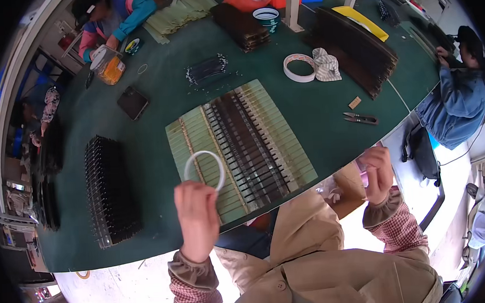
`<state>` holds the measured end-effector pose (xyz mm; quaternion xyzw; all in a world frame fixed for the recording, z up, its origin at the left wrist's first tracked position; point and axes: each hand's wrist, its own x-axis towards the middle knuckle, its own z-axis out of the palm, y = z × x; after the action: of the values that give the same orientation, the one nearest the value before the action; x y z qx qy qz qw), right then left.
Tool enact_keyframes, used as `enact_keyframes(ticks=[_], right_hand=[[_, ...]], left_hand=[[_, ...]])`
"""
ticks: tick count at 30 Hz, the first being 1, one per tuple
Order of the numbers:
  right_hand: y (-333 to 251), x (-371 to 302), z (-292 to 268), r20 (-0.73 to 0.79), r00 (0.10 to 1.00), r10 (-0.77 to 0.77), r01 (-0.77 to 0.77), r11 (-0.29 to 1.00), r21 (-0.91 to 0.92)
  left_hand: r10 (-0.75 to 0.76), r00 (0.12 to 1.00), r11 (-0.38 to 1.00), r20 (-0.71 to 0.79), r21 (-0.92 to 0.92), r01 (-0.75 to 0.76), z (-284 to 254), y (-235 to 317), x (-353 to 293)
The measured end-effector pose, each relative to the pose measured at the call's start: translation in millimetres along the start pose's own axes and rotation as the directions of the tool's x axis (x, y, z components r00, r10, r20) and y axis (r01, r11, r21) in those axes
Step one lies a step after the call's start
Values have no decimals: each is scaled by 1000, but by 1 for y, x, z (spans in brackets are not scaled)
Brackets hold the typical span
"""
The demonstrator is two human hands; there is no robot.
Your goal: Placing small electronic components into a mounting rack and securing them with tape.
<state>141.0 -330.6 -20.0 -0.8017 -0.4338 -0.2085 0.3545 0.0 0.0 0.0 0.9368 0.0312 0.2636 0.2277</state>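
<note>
My left hand (196,215) is closed on a narrow white tape roll (221,169), held upright over the near left part of a panel. That panel, a row of pale green slats (182,149), lies flat on the table. Dark strips with black pins (245,146) run along its middle. Beyond the panel's near right corner, at the table's edge, my right hand (378,176) is raised with its fingers curled together. What they pinch, if anything, is too small to make out.
On the green table (163,212) stand a stack of black pinned strips (109,190), a phone (133,102), a wide tape roll (289,73), thread snips (361,118) and dark slat stacks (353,50). Co-workers sit at the far left (120,20) and right (456,99).
</note>
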Motion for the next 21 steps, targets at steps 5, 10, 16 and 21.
enact_keyframes(ticks=[5, 10, 16, 21], right_hand=[[-39, 77, 51, 164, 921, -353, 325, 929, 176], [12, 118, 51, 351, 794, -496, 478, 867, 143], [134, 195, 42, 6, 969, -248, 243, 943, -229], [187, 241, 17, -149, 976, -162, 84, 900, -428]], left_hand=[[242, 963, 941, 121, -272, -202, 25, 43, 32], [165, 984, 942, -62, -286, -176, 14, 28, 39], [-124, 978, 948, -165, -311, 68, 7, -11, 15], [-209, 947, 963, -242, -222, 155, 9, -38, -6]])
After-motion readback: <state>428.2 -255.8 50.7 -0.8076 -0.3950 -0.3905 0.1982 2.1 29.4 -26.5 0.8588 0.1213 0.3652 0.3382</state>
